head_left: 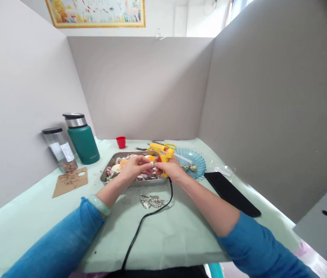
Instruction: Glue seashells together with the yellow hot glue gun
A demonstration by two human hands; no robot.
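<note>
My right hand [172, 169] is closed around a yellow hot glue gun [163, 150], with a translucent glue stick [183, 158] poking out of its back. My left hand [134, 168] pinches a small whitish piece [152, 164], perhaps a shell, and its fingertips meet those of my right hand. Both hands are over a metal tray [105, 178] of mixed seashells [117, 168]. On the table in front of the tray lies a loose pile of small silver metal clips [152, 201]. The gun's black cord [142, 221] runs past them toward me.
Left stand a green bottle [84, 143] and a clear jar [60, 148] near a brown card [71, 182]. A red cup [121, 142] and yellow-handled scissors [170, 146] lie behind. Right are a blue plate [200, 164] and a black flat object [230, 193]. Grey panels [140, 88] enclose the table.
</note>
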